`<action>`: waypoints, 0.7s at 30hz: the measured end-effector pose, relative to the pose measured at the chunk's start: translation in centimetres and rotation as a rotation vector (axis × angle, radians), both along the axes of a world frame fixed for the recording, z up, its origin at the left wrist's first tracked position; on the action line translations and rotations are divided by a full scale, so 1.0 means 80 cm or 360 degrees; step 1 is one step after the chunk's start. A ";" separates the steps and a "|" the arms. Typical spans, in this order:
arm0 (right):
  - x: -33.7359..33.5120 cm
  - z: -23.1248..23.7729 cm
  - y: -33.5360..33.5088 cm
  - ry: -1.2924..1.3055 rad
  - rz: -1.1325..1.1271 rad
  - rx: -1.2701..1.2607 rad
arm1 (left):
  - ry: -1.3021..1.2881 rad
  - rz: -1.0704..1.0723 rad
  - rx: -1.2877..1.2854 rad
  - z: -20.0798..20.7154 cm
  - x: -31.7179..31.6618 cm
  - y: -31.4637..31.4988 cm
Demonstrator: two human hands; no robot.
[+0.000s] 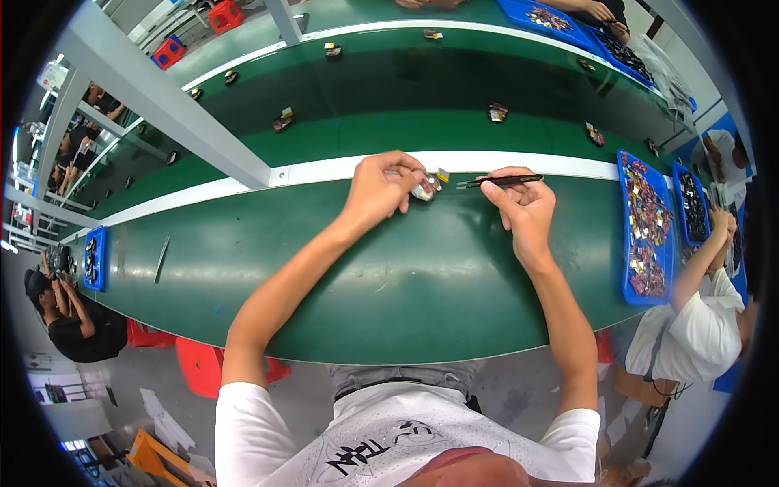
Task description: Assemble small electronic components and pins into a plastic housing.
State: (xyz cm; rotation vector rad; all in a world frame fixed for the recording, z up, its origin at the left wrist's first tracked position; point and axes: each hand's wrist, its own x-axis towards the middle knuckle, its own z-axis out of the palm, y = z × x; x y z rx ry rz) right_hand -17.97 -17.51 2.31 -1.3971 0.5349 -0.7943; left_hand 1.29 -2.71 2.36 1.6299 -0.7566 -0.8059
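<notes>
Between the thumb and fingers of my left hand (381, 188) is a small electronic assembly (427, 187) with a yellow tab on top. Those fingers cover part of it, so its exact kind is hard to make out. My right hand (526, 207) grips dark tweezers (510, 180), whose pale tips point left toward the assembly with a gap between them. Both hands are over the far side of the green worktable (422, 300), close to the white rail (560, 165).
Beyond the rail, a dark green conveyor belt (389, 89) carries several small assemblies. A blue tray (629, 284) of small parts sits at right, another blue tray (95, 280) at far left. A thin stick (162, 260) lies left. A grey post (187, 114) rises at left. Co-workers sit both sides.
</notes>
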 end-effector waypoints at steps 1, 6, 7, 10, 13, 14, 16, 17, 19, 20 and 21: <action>0.000 -0.001 0.000 0.0041 0.0029 -0.0023 | 0.0038 0.0012 -0.0017 -0.005 -0.009 0.001; 0.002 -0.012 0.005 0.0075 0.0060 -0.0483 | -0.0232 0.0127 -0.0197 -0.033 -0.036 0.003; 0.003 -0.013 0.005 0.0086 0.0060 -0.0477 | -0.0220 0.0125 -0.0192 -0.034 -0.038 0.003; 0.002 -0.018 0.009 0.0149 0.0036 -0.0632 | -0.0340 0.0148 -0.0247 -0.037 -0.039 0.003; 0.002 -0.021 0.011 0.0235 -0.0003 -0.0738 | -0.0399 0.0174 -0.0317 -0.040 -0.040 0.003; 0.002 -0.022 0.012 0.0235 -0.0018 -0.0787 | -0.0387 0.0178 -0.0302 -0.038 -0.041 0.003; 0.002 -0.024 0.014 0.0239 -0.0029 -0.0835 | -0.0371 0.0184 -0.0286 -0.034 -0.044 0.004; 0.003 -0.024 0.015 0.0250 -0.0050 -0.0855 | -0.0295 0.0168 -0.0300 -0.031 -0.045 0.005; 0.003 -0.025 0.018 0.0262 -0.0068 -0.0877 | -0.0217 0.0156 -0.0316 -0.030 -0.046 0.006; 0.003 -0.024 0.019 0.0248 -0.0082 -0.0909 | -0.0194 0.0152 -0.0324 -0.030 -0.047 0.006; 0.003 -0.024 0.020 0.0233 -0.0096 -0.0942 | -0.0172 0.0148 -0.0333 -0.030 -0.047 0.006</action>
